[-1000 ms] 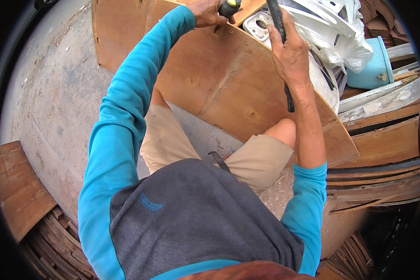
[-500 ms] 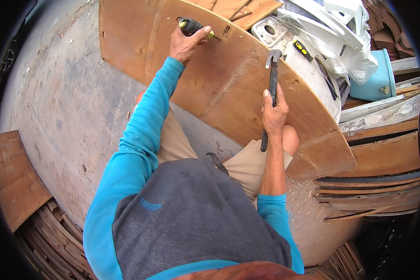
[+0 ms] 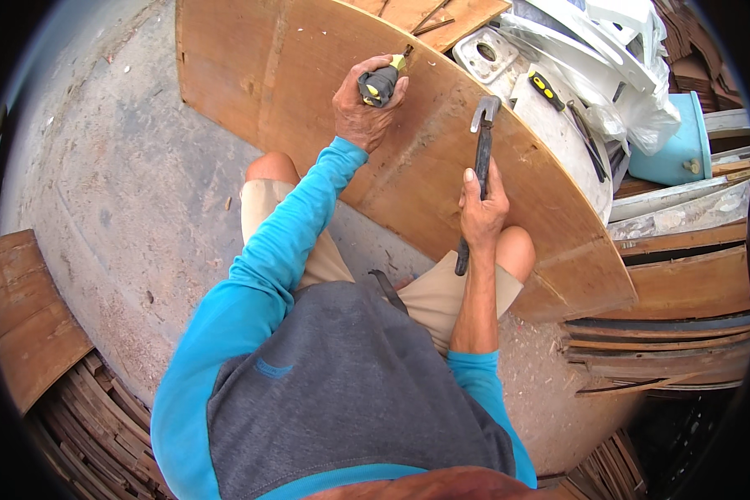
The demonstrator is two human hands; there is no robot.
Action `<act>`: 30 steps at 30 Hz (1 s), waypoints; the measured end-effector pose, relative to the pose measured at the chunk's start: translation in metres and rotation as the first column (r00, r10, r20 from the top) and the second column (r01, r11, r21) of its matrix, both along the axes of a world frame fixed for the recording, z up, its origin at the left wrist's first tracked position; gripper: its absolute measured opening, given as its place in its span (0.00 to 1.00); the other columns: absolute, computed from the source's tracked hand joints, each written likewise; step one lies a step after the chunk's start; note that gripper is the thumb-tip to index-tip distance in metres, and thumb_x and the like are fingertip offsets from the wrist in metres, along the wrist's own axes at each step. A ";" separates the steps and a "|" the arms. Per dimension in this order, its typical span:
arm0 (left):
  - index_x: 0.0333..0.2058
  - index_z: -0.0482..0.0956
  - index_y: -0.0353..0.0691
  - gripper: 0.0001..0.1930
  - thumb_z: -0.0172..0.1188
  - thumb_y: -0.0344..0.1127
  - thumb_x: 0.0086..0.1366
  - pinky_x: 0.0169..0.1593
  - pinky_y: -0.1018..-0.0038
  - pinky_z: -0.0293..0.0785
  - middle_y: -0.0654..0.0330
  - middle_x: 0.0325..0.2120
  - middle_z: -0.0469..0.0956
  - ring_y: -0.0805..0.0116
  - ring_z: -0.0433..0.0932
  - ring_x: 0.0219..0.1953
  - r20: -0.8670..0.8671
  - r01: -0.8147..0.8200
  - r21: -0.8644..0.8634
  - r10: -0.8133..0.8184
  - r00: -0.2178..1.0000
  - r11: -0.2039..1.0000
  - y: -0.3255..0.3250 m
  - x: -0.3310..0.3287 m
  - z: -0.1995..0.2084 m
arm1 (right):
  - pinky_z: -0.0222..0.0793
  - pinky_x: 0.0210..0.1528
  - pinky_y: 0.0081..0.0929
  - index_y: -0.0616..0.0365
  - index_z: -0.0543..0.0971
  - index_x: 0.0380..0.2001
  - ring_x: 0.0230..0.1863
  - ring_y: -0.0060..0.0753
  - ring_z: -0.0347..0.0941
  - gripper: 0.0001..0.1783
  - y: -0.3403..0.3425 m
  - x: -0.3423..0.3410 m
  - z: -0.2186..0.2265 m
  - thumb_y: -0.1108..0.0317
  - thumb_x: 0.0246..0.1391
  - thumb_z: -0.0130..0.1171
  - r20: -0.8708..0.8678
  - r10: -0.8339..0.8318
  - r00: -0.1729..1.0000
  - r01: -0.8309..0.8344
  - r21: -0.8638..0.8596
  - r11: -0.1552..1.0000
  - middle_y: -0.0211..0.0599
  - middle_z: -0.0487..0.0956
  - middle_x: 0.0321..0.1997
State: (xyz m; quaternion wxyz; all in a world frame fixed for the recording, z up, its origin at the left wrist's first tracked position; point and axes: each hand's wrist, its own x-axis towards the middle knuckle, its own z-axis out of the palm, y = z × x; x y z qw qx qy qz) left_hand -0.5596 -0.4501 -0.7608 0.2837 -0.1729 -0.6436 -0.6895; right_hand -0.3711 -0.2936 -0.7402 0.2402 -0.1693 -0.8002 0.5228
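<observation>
A broad curved plywood panel [image 3: 308, 92] slants across in front of my knees. My left hand [image 3: 361, 117] is closed round a screwdriver [image 3: 379, 86] with a black and yellow-green handle, its tip end at a small dark slot near the panel's far edge. The fingers partly hide the tool, and I cannot tell whether the tip is inside the slot. My right hand [image 3: 483, 215] grips a claw hammer [image 3: 483, 150] by its black handle, with the head raised over the panel's right part.
On a worn white surface beyond the panel lie a black-and-yellow-handled tool [image 3: 545, 90], pliers-like tools [image 3: 589, 140] and white plastic parts [image 3: 608, 42] in clear wrapping. A light-blue bucket [image 3: 671, 142] stands at right. Stacked curved boards [image 3: 667, 342] lie right, another board [image 3: 33, 308] left.
My left hand has moved right and nearer, turning the screwdriver so its end points away from me at the slot. The hammer has shifted slightly nearer and to the left.
</observation>
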 end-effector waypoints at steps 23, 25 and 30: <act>0.47 0.77 0.36 0.15 0.70 0.34 0.65 0.46 0.73 0.84 0.57 0.42 0.85 0.70 0.83 0.41 0.210 0.212 0.258 -0.268 0.940 0.943 -0.024 -0.039 0.001 | 0.64 0.24 0.19 0.64 0.73 0.65 0.22 0.14 0.66 0.27 -0.003 0.000 -0.009 0.64 0.68 0.62 0.030 -0.014 0.999 0.014 -0.005 1.000 0.24 0.73 0.28; 0.47 0.77 0.38 0.16 0.72 0.32 0.64 0.45 0.74 0.83 0.59 0.42 0.85 0.72 0.82 0.41 0.153 0.185 0.173 -0.212 0.965 0.967 -0.011 -0.020 0.008 | 0.64 0.24 0.19 0.64 0.73 0.65 0.23 0.14 0.66 0.26 0.000 0.004 -0.012 0.63 0.67 0.62 0.026 -0.033 0.999 0.034 -0.020 0.999 0.24 0.73 0.29; 0.50 0.74 0.37 0.18 0.70 0.29 0.65 0.49 0.72 0.83 0.56 0.46 0.83 0.68 0.82 0.46 0.084 0.100 0.144 -0.112 0.990 0.985 0.007 -0.006 0.003 | 0.69 0.31 0.21 0.62 0.75 0.64 0.28 0.17 0.70 0.26 0.005 0.001 -0.010 0.63 0.67 0.62 0.048 -0.020 0.999 0.021 -0.018 1.000 0.28 0.77 0.33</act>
